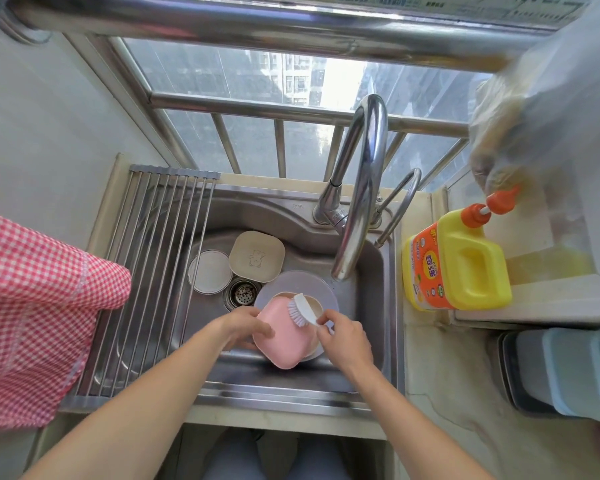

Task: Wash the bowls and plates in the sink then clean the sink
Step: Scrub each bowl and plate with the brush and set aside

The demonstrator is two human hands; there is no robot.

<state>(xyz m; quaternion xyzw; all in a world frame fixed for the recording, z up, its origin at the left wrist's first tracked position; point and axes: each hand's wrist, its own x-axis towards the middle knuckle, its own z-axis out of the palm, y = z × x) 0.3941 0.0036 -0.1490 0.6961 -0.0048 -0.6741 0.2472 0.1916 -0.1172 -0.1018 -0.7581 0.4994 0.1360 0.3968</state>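
Note:
In the steel sink, my left hand grips the left edge of a pink square plate, tilted with its underside up. My right hand holds a white dish brush; its bristles rest on the pink plate's upper edge. Beneath the pink plate lie a beige bowl and a round grey plate. A beige square plate with a bear print and a small round white plate sit at the back left of the basin.
The drain strainer is exposed in the sink. A tall faucet arches over the basin. A roll-up drying rack covers the sink's left part. Red checked cloth hangs at left. Yellow detergent bottle stands on the right counter.

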